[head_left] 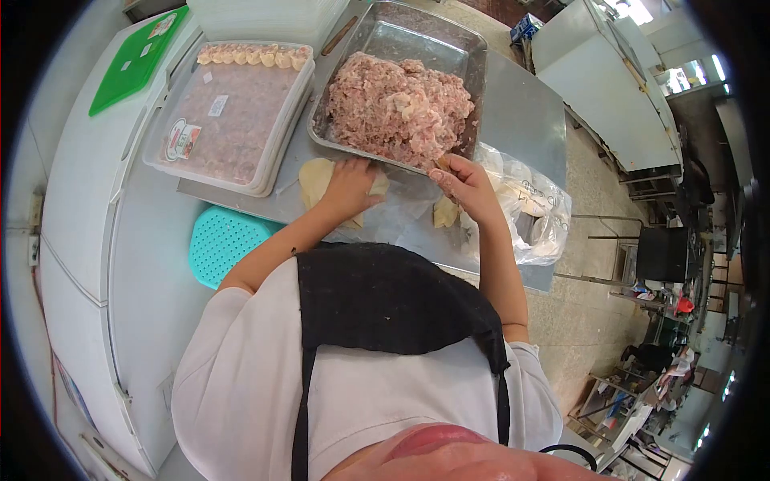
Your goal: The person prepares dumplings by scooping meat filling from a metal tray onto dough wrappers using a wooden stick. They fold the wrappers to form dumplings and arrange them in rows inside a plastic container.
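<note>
Along the grey metal table (525, 112)'s near edge, the left hand (351, 189) lay unclenched on flat pale dough (314, 178); the right hand (468, 189) apparently grasped a part-hidden brown tool (443, 163) at the rectangular silver tray (421, 36) of pink minced meat (389, 104). Scooping seemed underway; spreading on dough appeared called for.

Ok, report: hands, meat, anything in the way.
Left hand on flat dough. Right hand at near rim of metal tray, grip unclear. Minced meat heaped inside. Nothing visibly blocking; plastic bag beside right hand.

Left fingers (351, 170) on dough (314, 178); meat (401, 104) in tray (417, 36).
</note>
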